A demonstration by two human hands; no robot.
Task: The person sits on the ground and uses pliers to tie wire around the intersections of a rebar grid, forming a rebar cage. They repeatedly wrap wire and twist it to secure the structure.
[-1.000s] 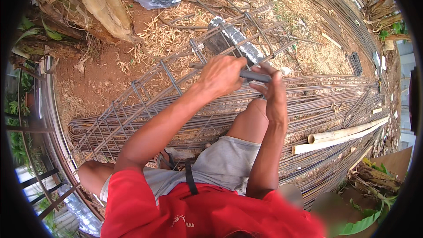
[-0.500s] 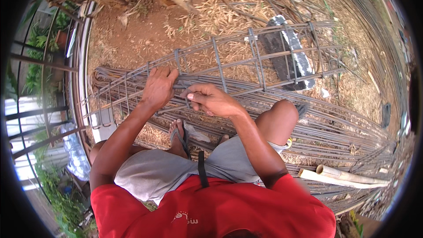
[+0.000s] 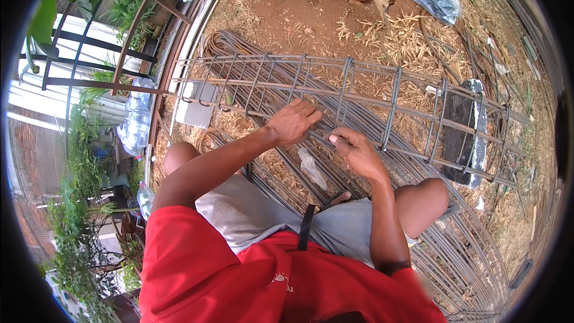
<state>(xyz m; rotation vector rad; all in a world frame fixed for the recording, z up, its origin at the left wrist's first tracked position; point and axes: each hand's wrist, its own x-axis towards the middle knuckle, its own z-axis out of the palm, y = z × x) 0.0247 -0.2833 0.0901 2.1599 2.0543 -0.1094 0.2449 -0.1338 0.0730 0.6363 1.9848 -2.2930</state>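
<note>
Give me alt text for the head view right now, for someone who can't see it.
Someone's bare left hand and right hand are close together at the near edge of a long steel rebar cage. Loose bars lie beneath it, and a dark block with a white side sits under its right end.
</note>
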